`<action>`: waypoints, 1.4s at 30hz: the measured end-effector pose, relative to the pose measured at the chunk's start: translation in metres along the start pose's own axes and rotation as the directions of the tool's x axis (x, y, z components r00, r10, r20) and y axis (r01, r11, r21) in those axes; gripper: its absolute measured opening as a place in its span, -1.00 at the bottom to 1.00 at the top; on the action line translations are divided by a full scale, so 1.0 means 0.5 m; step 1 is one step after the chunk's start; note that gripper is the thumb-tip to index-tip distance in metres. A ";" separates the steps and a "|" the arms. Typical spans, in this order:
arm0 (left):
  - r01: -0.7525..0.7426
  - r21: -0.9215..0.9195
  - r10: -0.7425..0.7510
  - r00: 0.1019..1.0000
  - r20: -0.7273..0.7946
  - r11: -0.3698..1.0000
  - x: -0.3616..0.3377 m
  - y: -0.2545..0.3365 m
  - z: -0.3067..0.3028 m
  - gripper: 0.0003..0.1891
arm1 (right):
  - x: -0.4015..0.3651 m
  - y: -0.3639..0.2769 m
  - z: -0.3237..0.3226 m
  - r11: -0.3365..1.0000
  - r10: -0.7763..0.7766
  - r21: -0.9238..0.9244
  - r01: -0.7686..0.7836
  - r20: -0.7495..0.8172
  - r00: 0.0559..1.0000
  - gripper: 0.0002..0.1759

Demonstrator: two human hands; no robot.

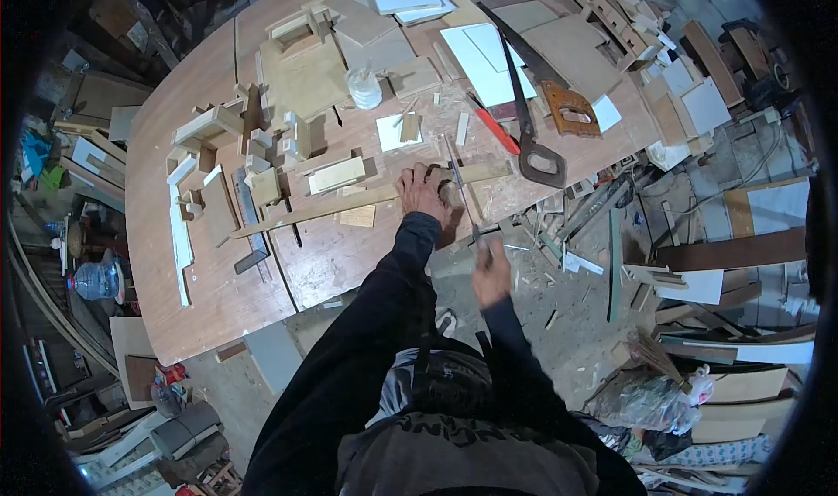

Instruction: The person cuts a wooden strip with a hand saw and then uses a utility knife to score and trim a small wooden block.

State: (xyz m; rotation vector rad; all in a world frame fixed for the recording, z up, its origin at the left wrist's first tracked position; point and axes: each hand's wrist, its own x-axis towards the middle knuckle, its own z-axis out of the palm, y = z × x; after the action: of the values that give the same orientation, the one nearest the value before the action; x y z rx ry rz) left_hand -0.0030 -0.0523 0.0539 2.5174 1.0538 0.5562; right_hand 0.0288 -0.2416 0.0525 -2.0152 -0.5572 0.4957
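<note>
A long thin wooden strip point(323, 208) lies slantwise on the wooden table point(340, 269). My left hand point(422, 190) presses on the strip near its right part, fingers bent over it. My right hand point(491, 273) is wrapped round the handle of a narrow saw point(460, 182), at the table's front edge. The saw's thin blade points away from me and crosses the strip just right of my left hand. Left of that hand are a pale wood block point(337, 175) and a small light piece point(358, 216) beside the strip.
Two handsaws, one black-handled point(543, 166) and one wooden-handled point(572, 110), lie at the right beside a red tool point(496, 129). A plastic cup point(364, 89) stands mid-table. Wooden assemblies point(209, 127) are at the left. Offcuts litter the floor.
</note>
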 end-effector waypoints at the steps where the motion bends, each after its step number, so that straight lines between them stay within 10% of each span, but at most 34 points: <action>1: 0.004 0.002 -0.004 1.000 -0.003 1.000 -0.004 -0.003 0.012 -0.49 | 0.060 0.005 0.033 0.994 -0.065 -0.091 0.068 0.035 0.997 -0.76; 6: -0.019 0.021 0.020 0.998 -0.059 1.000 0.001 -0.009 0.012 -0.46 | 0.004 0.011 0.013 0.971 -0.233 -0.069 0.228 -0.074 0.970 -0.77; 8: -0.008 0.028 0.010 0.998 -0.062 1.000 0.001 -0.015 0.014 -0.46 | -0.068 -0.019 -0.044 1.000 -0.016 0.027 0.015 0.049 0.999 -0.76; 42: -0.023 0.022 0.024 0.998 -0.053 0.999 -0.003 -0.011 0.034 -0.46 | 0.021 -0.009 0.013 0.988 -0.036 -0.150 0.031 -0.029 0.999 -0.76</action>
State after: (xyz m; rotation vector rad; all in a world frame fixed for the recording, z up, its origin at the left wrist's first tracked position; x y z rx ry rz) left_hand 0.0009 -0.0527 0.0367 2.5494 1.0555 0.6255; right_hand 0.0329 -0.2290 0.0522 -2.1484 -0.6237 0.4108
